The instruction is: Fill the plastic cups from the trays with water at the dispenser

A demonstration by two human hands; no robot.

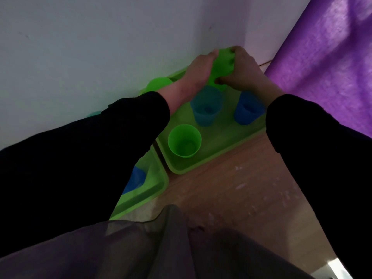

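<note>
Both my hands hold one green plastic cup (222, 64) at the far end of a green tray (213, 158). My left hand (198, 72) grips its left side and my right hand (244, 72) curls round its right side. On the same tray stand a light blue cup (205, 108), a darker blue cup (248, 110) and a green cup (184, 143), all upright with open mouths. Another green cup (158, 84) sits by the wall behind my left wrist. A second green tray (155, 190) lies nearer left with a blue cup (134, 180), mostly hidden by my sleeve.
The trays rest on a wooden surface (231, 188) against a white wall (90, 57). A purple curtain (332, 67) hangs at the right. My dark sleeves and grey clothing (141, 248) cover the lower view. No dispenser is in view.
</note>
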